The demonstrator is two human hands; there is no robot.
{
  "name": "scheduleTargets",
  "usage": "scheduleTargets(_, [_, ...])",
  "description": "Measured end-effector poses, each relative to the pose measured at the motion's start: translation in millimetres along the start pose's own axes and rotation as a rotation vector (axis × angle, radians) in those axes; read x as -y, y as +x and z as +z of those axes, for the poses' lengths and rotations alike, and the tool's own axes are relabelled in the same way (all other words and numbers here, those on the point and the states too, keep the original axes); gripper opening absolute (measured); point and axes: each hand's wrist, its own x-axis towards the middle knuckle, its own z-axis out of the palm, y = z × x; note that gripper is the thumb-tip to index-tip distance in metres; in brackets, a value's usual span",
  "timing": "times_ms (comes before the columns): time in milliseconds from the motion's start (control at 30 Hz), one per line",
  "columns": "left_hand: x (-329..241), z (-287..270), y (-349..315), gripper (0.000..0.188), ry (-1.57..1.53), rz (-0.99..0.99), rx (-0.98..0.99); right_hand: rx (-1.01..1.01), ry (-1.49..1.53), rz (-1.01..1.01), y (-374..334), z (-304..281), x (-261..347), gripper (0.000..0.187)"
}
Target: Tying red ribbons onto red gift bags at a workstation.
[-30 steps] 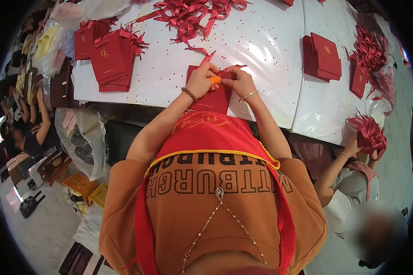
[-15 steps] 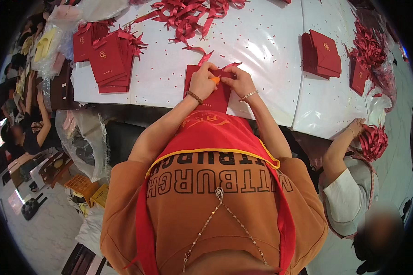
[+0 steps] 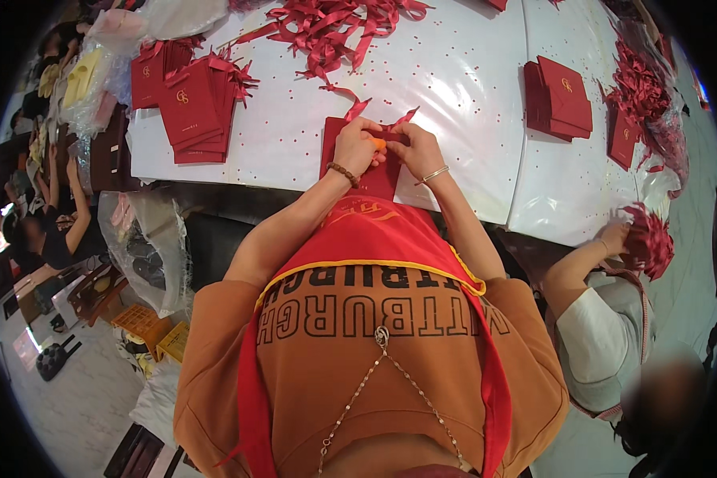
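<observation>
A dark red paper bag [image 3: 383, 178] lies flat at the table's near edge, under both my hands. My left hand [image 3: 355, 149] is closed over its upper part, a small orange piece [image 3: 379, 145] at its fingertips; I cannot tell what kind of tool or cover it is. My right hand [image 3: 421, 153] pinches at the bag's top edge, where a red ribbon [image 3: 407, 116] sticks up past the fingers. Another ribbon end [image 3: 357, 108] rises beyond my left hand. The pinched spot itself is mostly hidden by my fingers.
Loose red ribbons [image 3: 327, 36] are heaped at the far middle of the white table [image 3: 462, 103]. Ribboned red bags [image 3: 191, 107] are stacked at left, more bags [image 3: 559, 99] at right. On the right, a co-worker's hand [image 3: 616, 237] holds a red ribbon bundle [image 3: 650, 243].
My hands stay at the bag's top, with only small finger shifts. The co-worker's hand on the right has moved slightly, along with the ribbon bundle.
</observation>
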Motion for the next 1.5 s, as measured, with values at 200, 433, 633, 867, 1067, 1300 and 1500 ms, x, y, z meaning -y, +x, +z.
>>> scheduleTargets(200, [7,3,-6,0.019,0.288,0.241,-0.057,0.009,0.004,-0.004,-2,-2,1,0.021])
scheduleTargets(433, [8,5,-13,0.02,0.605,0.571,-0.161,-0.044,-0.211,-0.278,-8,-1,5,0.018])
scheduleTargets(633, [3,-10,-5,0.022,0.639,0.471,-0.131,-0.126,-0.281,-0.383,-11,7,7,0.015])
scheduleTargets(867, [-54,-33,4,0.031,1.498,0.841,-0.065,-0.1,-0.219,-0.443,-12,5,7,0.017])
scheduleTargets(1067, [-71,-38,57,0.025,1.076,0.124,0.766,-0.069,-0.265,-0.511,-11,10,13,0.017])
scheduleTargets(1300, [-63,-29,64,0.019,1.017,0.077,0.762,-0.088,-0.275,-0.465,-6,11,13,0.016])
scheduleTargets(1500, [-51,-35,67,0.022,0.855,0.157,0.48,-0.08,-0.227,-0.503,-7,11,12,0.013])
